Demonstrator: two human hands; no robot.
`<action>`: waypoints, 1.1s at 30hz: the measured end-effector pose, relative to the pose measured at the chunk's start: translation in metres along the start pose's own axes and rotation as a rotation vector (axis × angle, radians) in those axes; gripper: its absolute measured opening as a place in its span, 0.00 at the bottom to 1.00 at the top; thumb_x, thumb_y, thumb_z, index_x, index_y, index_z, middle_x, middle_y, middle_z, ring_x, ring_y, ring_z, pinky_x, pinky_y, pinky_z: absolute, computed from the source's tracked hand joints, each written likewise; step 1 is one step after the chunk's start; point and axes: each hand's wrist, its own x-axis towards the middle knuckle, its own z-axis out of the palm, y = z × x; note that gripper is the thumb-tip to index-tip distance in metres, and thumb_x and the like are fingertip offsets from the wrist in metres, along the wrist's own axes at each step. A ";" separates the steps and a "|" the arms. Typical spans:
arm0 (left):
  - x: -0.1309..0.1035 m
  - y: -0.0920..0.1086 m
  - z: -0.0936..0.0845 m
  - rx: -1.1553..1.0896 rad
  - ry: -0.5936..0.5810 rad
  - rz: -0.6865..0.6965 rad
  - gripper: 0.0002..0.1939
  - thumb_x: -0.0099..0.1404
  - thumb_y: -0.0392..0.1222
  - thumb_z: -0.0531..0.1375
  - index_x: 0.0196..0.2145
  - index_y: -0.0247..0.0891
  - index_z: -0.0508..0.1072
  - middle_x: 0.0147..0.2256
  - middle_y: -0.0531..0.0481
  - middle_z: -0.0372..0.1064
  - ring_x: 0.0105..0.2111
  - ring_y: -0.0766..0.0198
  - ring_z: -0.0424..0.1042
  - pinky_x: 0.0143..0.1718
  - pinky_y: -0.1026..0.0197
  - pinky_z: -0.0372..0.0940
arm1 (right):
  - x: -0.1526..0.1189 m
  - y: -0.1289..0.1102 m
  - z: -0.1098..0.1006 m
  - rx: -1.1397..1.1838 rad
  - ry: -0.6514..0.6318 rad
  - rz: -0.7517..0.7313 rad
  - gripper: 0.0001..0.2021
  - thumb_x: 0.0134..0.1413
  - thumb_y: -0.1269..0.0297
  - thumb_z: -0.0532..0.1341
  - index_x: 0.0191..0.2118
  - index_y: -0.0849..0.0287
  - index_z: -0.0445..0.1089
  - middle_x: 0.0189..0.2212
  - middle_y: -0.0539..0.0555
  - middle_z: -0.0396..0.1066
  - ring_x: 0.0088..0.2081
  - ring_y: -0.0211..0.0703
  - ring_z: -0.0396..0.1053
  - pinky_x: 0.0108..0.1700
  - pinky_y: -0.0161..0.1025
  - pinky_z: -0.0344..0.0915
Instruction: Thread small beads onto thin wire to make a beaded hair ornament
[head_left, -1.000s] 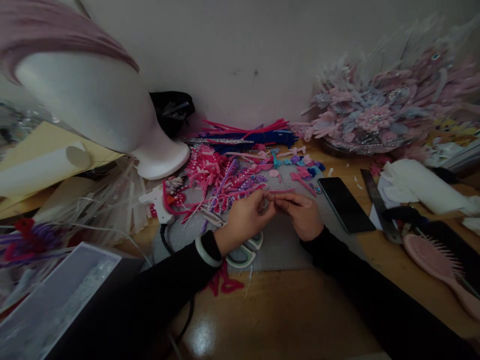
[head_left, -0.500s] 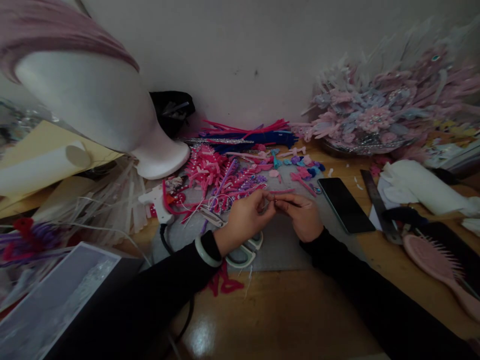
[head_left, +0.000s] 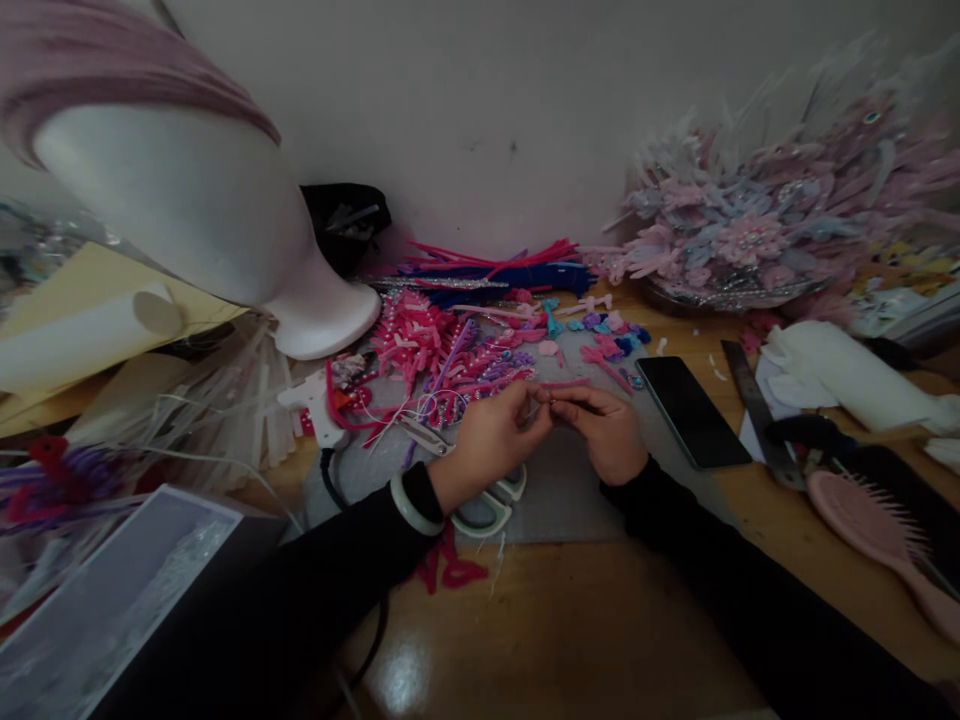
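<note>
While your left hand (head_left: 491, 435) and right hand (head_left: 611, 432) pinch a tiny, mostly hidden piece (head_left: 552, 399) beyond and right of the scissors (head_left: 504, 508), a slackened grip could drop it.

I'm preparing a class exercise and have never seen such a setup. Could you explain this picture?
There is no machine, only a person's bare left hand and right hand. The camera is worn on that person's head, looking forward and down. The hands meet, seemingly pinching a tiny item, too small to identify. On the wooden table lies a gray mat with scissors, partly hidden by the left hand, and pink fuzzy pieces. To the left are a glue gun and mannequin head; to the right, a smartphone and pink hairbrush.
</note>
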 end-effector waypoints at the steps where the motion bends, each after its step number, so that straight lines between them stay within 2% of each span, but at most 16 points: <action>1: 0.000 0.000 0.000 0.002 -0.001 0.003 0.11 0.55 0.43 0.53 0.33 0.35 0.68 0.16 0.57 0.58 0.17 0.74 0.56 0.19 0.70 0.50 | 0.000 0.000 0.000 0.001 0.001 0.003 0.06 0.34 0.66 0.65 0.26 0.55 0.73 0.24 0.48 0.73 0.27 0.36 0.69 0.33 0.38 0.68; 13: 0.000 -0.001 0.000 0.000 -0.018 -0.016 0.11 0.55 0.44 0.53 0.34 0.36 0.69 0.17 0.57 0.59 0.17 0.73 0.57 0.20 0.70 0.50 | 0.000 0.002 0.000 0.072 -0.016 0.013 0.06 0.36 0.66 0.65 0.27 0.54 0.74 0.26 0.47 0.73 0.28 0.35 0.69 0.34 0.35 0.67; 22: 0.000 -0.001 0.001 0.012 -0.003 -0.007 0.11 0.55 0.43 0.53 0.33 0.36 0.69 0.17 0.57 0.59 0.17 0.73 0.57 0.19 0.70 0.50 | 0.002 -0.004 0.004 0.317 0.033 0.182 0.08 0.27 0.67 0.68 0.23 0.57 0.73 0.22 0.47 0.72 0.25 0.33 0.67 0.32 0.35 0.66; 33: 0.000 0.001 0.000 0.006 0.001 -0.013 0.10 0.55 0.42 0.53 0.33 0.35 0.68 0.16 0.57 0.57 0.16 0.73 0.56 0.19 0.70 0.49 | 0.001 -0.004 0.005 0.270 0.027 0.176 0.08 0.27 0.66 0.67 0.23 0.56 0.72 0.24 0.48 0.72 0.28 0.37 0.68 0.36 0.40 0.66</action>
